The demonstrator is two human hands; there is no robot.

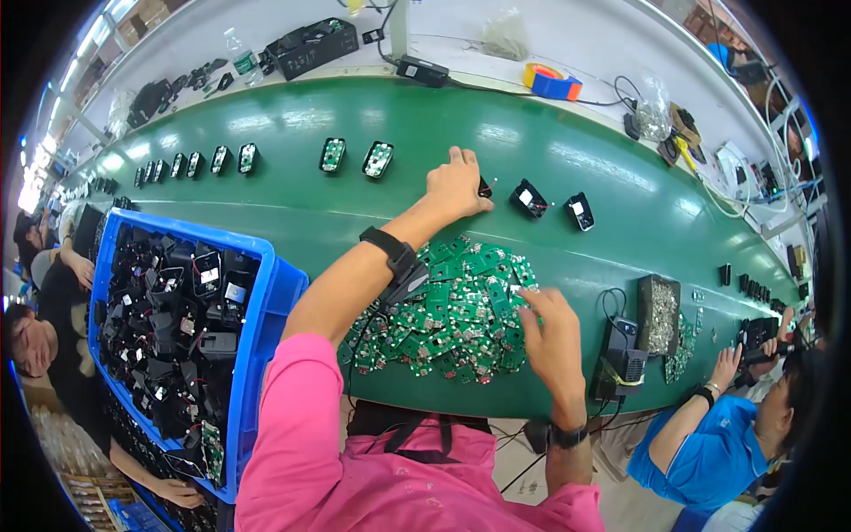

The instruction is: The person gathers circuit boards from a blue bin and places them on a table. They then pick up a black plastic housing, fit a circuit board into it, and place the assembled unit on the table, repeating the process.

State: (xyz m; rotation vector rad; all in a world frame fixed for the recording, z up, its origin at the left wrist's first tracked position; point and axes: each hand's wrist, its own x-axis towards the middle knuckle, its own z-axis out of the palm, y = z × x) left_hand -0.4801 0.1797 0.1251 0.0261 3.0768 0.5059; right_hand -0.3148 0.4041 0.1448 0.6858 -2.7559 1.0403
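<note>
My left hand (455, 188) reaches across the green bench with fingers and thumb around a small black plastic case (485, 187), which the hand partly hides. To its right lie two more open black cases, one near (530, 200) and one farther right (580, 213), with white parts and thin wires inside. My right hand (554, 335) is at the right edge of a heap of green circuit boards (443, 310). Its thumb and index finger are apart, and nothing shows clearly between them. Beyond my left hand, two cases with green boards in them (378, 160) stand on the bench.
A blue crate (248, 346) full of black cases stands at the left. More cases (221, 160) line the bench at the far left. A black power device (620, 359) and a box of small metal parts (659, 315) sit right. Co-workers sit either side; one wears a blue shirt (709, 443).
</note>
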